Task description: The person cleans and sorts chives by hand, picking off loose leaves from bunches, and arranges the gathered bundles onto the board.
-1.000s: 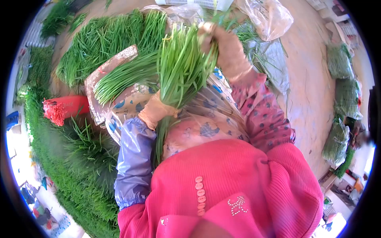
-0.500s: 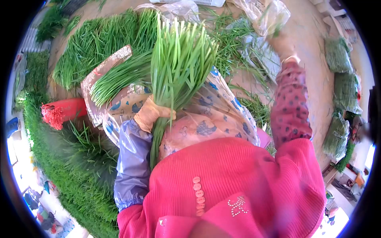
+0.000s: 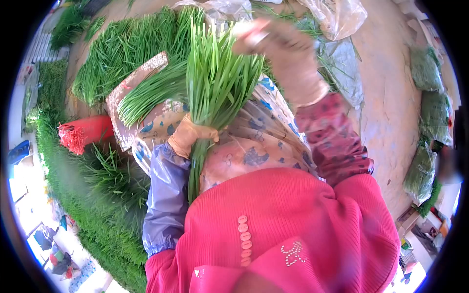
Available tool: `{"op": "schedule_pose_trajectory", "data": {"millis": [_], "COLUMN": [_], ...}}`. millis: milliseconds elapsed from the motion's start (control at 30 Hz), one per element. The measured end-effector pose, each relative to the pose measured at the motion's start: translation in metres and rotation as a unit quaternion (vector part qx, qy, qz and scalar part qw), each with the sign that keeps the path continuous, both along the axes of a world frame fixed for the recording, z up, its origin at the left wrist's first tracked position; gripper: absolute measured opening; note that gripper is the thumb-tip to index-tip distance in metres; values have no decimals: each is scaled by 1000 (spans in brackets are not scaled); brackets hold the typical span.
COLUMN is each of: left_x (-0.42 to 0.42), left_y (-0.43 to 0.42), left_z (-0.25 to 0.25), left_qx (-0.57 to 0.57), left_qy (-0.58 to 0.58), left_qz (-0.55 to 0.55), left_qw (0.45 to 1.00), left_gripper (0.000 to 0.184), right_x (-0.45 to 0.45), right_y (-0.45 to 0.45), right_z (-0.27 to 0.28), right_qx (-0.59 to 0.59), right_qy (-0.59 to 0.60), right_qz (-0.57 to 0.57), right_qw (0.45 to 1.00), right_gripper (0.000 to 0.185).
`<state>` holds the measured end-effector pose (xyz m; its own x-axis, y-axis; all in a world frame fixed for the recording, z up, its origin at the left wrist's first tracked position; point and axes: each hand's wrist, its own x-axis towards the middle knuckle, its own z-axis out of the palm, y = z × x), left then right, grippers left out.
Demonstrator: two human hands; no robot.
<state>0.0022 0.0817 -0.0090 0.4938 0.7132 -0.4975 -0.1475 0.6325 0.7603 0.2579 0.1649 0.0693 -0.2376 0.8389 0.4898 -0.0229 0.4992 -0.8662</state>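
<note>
in front of your apron (image 3: 244, 156), your left hand (image 3: 195, 134) is wrapped around the lower part of a bunch of green stalks (image 3: 215, 78), pale ends toward the top of the view. your right hand (image 3: 273, 44) is at the bunch's upper right side; it is blurred, so you cannot tell whether it is spread or pinching. to the left, a smaller pile (image 3: 154, 93) lies across a board (image 3: 139, 75).
</note>
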Motion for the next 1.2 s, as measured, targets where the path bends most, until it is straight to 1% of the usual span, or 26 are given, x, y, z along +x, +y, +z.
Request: {"op": "schedule_pose_trajectory", "data": {"millis": [33, 67, 100, 133, 200, 267, 300, 333, 400, 467, 500, 567, 600, 700, 733, 767, 833, 867, 900, 967, 1000, 1033, 1067, 1100, 1133, 1200], "left_x": [-1, -2, -2, -1, 0, -1, -1, -1, 1, 8, 11, 13, 12, 15, 7, 5, 11, 13, 14, 16, 14, 17, 22, 28, 32, 22], "left_y": [0, 0, -1, -1, -2, -1, -1, 0, 0, 1, 1, 0, 2, 3, 3, 2, 5, 4, 5, 11, 10, 10, 12, 13, 11, 15], "left_z": [-2, -3, -5, -6, -8, -8, -10, -11, -11, -3, 2, 10, 7, 5, -6, -10, -4, -12, -11, -5, -20, -18, -13, -10, -15, -26], "left_qx": [-17, -34, -34, -60, -85, -79, -78, -79, -82, -58, -57, -48, -27, -37, -39, -39, 30, -10, -11, 21, -9, -10, -10, -9, -23, -20], "left_qy": [3, 5, 4, -13, -32, -51, -53, -77, -101, -104, -102, -51, -1, -7, -34, -34, 7, -57, -58, 13, -36, -38, -41, -44, -68, -50], "left_qz": [15, 28, 29, 56, 83, 67, 69, 64, 58, 67, 69, 67, 35, 75, 59, 62, 51, 64, 66, -26, -13, -14, 16, 46, 77, 58], "left_qw": [1000, 999, 999, 997, 992, 993, 993, 992, 990, 991, 991, 995, 999, 997, 997, 997, 998, 996, 996, 999, 999, 999, 999, 998, 994, 997], "left_gripper": [58, 55, 55, 54, 53, 52, 52, 52, 52, 53, 53, 53, 52, 49, 46, 46, 50, 50, 50, 50, 50, 50, 52, 54, 57, 58], "right_x": [11, 26, 46, 66, 95, 107, 91, 70, 47, 11, -1, -20, -24, -28, -25, -21, -12, -9, -6, -6, -15, -24, -33, -32, -31, -27], "right_y": [-2, 4, 12, 19, 18, 5, -14, -31, -37, -45, -45, -47, -46, -42, -42, -40, -41, -42, -42, -42, -45, -49, -56, -55, -54, -46], "right_z": [24, 24, 28, 32, 39, 39, 44, 48, 17, 11, -3, -35, -37, -38, -34, -30, -28, -28, -28, -33, -35, -38, -43, -40, -33, -5], "right_qx": [-200, -198, -187, -176, -164, -194, -241, -265, -272, -319, -318, -87, -86, -149, -325, -481, -471, -499, -527, -538, -421, -289, -234, -234, -325, -388], "right_qy": [135, 299, 422, 529, 602, 503, 298, 66, -79, -222, -220, -399, -397, -347, -245, -129, -132, -127, -122, -98, -232, -356, -400, -400, -237, -69], "right_qz": [29, 157, 230, 308, 334, 276, 90, -105, 48, 67, 69, -40, -39, 10, 150, 278, 312, 334, 354, 360, 308, 246, 288, 286, 464, 613], "right_qw": [970, 920, 857, 771, 706, 796, 919, 956, 958, 919, 920, 912, 913, 926, 901, 821, 815, 789, 763, 756, 821, 854, 838, 838, 790, 684], "right_gripper": [10, 13, 11, 10, 4, 23, 23, 24, 28, 23, 23, 16, 16, 10, 10, 9, 9, 8, 8, 9, 12, 16, 25, 25, 24, 22]}}
